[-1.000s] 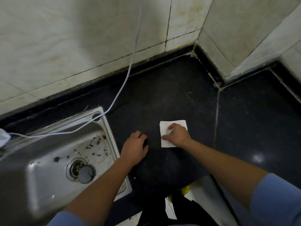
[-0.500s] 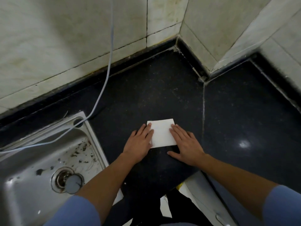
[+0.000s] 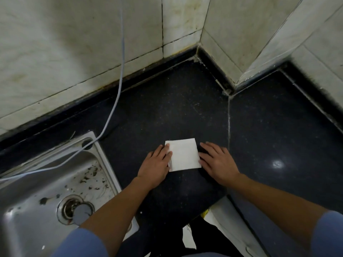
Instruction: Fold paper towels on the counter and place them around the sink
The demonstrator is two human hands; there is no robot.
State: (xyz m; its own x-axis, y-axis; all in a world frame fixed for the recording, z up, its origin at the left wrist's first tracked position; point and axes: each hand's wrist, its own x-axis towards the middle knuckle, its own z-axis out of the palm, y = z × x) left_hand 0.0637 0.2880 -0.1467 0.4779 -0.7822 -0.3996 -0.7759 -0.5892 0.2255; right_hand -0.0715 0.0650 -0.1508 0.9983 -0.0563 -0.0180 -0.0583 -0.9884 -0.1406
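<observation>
Blue sleeves are being worn on both arms: the left sleeve (image 3: 81,243) is being seen at seven o'clock, the right sleeve (image 3: 327,236) at four o'clock. Both are being kept pushed above the elbow, so the forearms are being left bare. The left hand (image 3: 155,164) and right hand (image 3: 217,162) are being shown ungloved, without rings or watch.
</observation>
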